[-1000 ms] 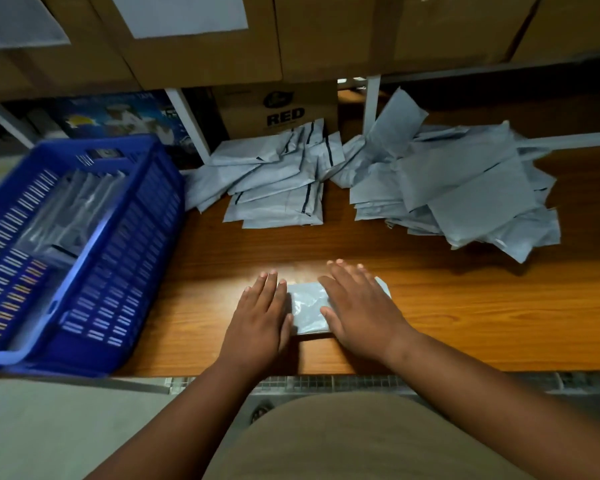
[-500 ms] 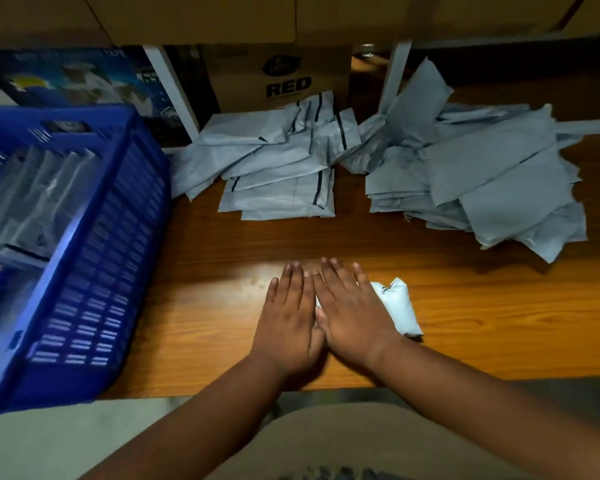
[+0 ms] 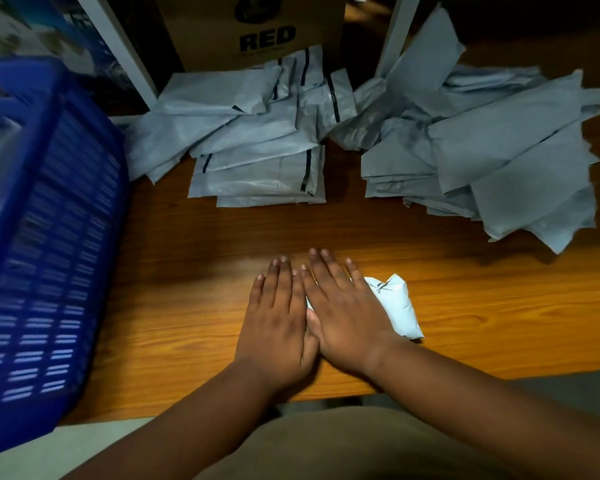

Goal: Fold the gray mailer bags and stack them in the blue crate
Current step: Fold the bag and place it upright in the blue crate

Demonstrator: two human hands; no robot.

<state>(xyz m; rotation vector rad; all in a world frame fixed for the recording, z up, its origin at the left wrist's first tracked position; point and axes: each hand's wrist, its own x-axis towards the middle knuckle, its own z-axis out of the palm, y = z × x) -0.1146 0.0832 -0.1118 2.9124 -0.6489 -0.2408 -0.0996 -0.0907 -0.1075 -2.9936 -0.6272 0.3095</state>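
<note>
A wooden tabletop [image 3: 194, 306] with a warm orange-brown grain fills the view, seen from above by a seated person. Dim room; shelf uprights and a cardboard box printed "RED" [image 3: 257, 29] stand at the table's back edge.

Near the front edge, both hands lie flat, fingers straight and together, side by side and touching. The left hand [image 3: 278, 320] presses palm-down, and whether anything lies under it cannot be seen. The right hand [image 3: 347, 313] presses on a small folded gray mailer bag [image 3: 395, 306], whose puffy right end sticks out from under the palm. Neither hand grips anything.

At the far side, a pile of folded mailers with dark strips [image 3: 257, 150] sits in front of the box; just to its right lies a looser heap of flat unfolded mailers [image 3: 492, 161], reaching toward the right edge.

The blue crate [image 3: 49, 254] stands at the left, blurred, its slotted wall well apart from the hands. Bare wood lies between the hands and the piles, and between the hands and the crate.
</note>
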